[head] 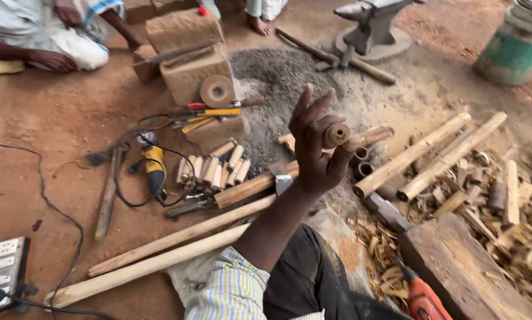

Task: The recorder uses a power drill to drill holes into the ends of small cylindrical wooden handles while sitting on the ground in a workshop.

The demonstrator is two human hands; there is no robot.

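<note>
Left hand (314, 151) grip grasping short wooden handle (360, 137), long axis level, pointing right.

left hand (316, 151), fingers (304, 112) holding wooden handle (360, 137)

Your left hand (316, 148) is hovering above the ground, gripping a short wooden handle (352, 137), with open air all around it. Directly under it, a hammer (260, 184) and two metal rings (360, 161) are blocking the ground. To the right, long wooden sticks (431, 155) and a heap of wood chips (502, 207) are filling the floor, and a thick plank (461, 266) is lying near right. To the left, short pegs (215, 169), a yellow grinder (154, 169) and its cables are crowding the dirt. Near you, two long poles (171, 252) are crossing the way. Bare ground is lying open far left, beside another person (47, 35).
</note>
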